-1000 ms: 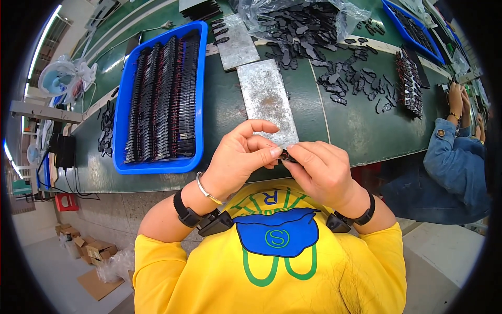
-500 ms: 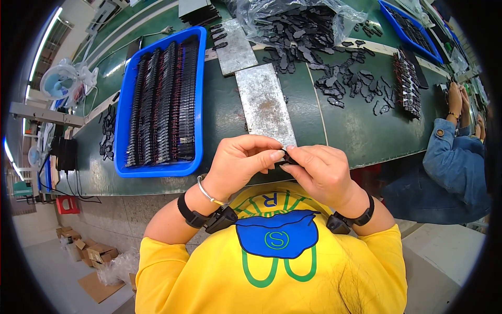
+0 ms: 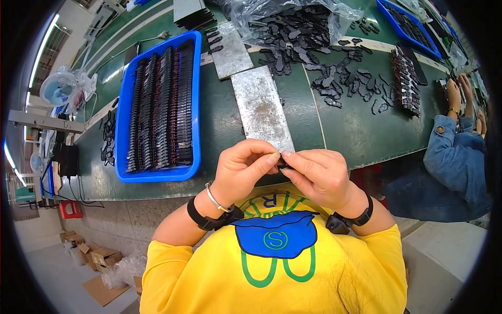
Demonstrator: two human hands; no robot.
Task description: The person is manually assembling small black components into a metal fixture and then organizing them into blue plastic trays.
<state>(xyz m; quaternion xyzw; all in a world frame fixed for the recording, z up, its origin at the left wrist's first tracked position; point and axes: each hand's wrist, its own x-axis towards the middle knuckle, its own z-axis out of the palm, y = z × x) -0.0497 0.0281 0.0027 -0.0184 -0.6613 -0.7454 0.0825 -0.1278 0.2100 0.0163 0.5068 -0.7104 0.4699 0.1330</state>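
Close to the table's front edge, my left hand and my right hand meet with fingertips pinched round a small black plastic part. Most of that part is covered by my fingers, so its full shape cannot be made out. Just beyond my fingertips lies a worn, silvery metal plate, and a second metal plate adjoins its far end, with several small black parts along its left edge. A blue tray to the left is packed with rows of black parts showing red wires.
Flat black pieces lie scattered at the right, spilling from a clear plastic bag. Wired assemblies stand farther right. A co-worker's denim sleeve is at the right edge. More black pieces lie left of the tray, near a small fan.
Both hands stay together at the black part, and my left wrist has shifted slightly with its fingers turned a little. The view has tilted slightly.
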